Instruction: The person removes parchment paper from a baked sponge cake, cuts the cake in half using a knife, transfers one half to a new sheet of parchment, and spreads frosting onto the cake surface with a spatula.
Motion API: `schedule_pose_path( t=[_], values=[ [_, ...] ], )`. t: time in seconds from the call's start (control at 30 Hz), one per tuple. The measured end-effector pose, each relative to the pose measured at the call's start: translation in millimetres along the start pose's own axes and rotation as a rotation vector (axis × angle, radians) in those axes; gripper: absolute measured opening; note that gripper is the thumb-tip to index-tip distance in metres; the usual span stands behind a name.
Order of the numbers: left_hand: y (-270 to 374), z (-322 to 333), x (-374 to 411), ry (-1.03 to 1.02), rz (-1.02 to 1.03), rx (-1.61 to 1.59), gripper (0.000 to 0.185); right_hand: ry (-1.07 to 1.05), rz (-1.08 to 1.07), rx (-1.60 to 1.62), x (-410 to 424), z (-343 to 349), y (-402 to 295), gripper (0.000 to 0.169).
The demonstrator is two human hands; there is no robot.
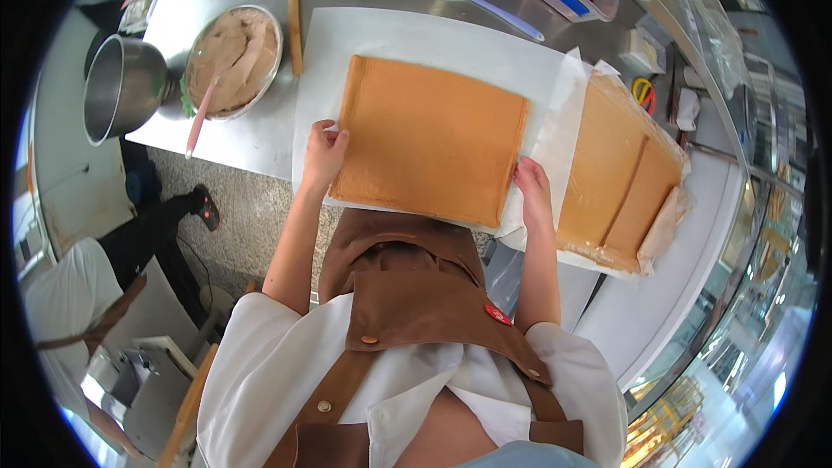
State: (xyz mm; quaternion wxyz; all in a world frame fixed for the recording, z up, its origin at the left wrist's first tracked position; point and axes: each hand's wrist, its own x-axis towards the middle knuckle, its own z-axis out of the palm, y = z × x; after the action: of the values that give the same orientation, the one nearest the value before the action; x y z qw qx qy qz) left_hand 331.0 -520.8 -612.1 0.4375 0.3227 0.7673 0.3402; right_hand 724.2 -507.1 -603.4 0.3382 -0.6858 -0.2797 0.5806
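A flat, rectangular brown sponge cake sheet (432, 143) lies before me on white baking paper (377, 29). My left hand (325, 149) is at its left edge, with the fingers curled and the thumb against the cake. At the opposite edge, the fingers of my right hand (533, 185) grip the side of the sheet; their tips are partly hidden. Just right of that hand, a second sponge sheet (595, 162) rests on its own wrinkled paper, with a strip along its far right part.
A bowl of brown cream (244, 58) with a pink-handled spatula (203, 117) stands left, beside a steel bowl (123, 90). Behind the paper lie a wooden stick (294, 13) and a pale blue spatula (484, 5). Scissors (643, 94) are at right. Another person (78, 286) is at lower left.
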Motion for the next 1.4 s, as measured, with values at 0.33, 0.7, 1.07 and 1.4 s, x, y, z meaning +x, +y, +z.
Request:
schedule_pose_path(
  t=[0.33, 0.7, 1.07, 1.4],
  values=[
    [13.7, -0.7, 10.6, -0.292, 0.105, -0.140, 0.022, -0.089, -0.131, 0.030, 7.1, 28.2, -0.1, 0.032],
    [84.8, -16.4, -21.6, -0.393, 0.059, -0.409, 0.038, -0.219, -0.112, 0.182, -27.8, 28.4, -87.2, 0.051],
    [-9.0, -20.6, 11.0, -0.162, 0.011, -0.160, 0.031, 0.338, -0.456, -0.465, 34.5, -16.6, -5.8, 0.036],
    [-31.4, -27.9, -19.3, 0.196, 0.528, 0.578, 0.043, 0.304, -0.786, -1.017, -7.9, -12.2, 24.1, 0.054]
  ],
)
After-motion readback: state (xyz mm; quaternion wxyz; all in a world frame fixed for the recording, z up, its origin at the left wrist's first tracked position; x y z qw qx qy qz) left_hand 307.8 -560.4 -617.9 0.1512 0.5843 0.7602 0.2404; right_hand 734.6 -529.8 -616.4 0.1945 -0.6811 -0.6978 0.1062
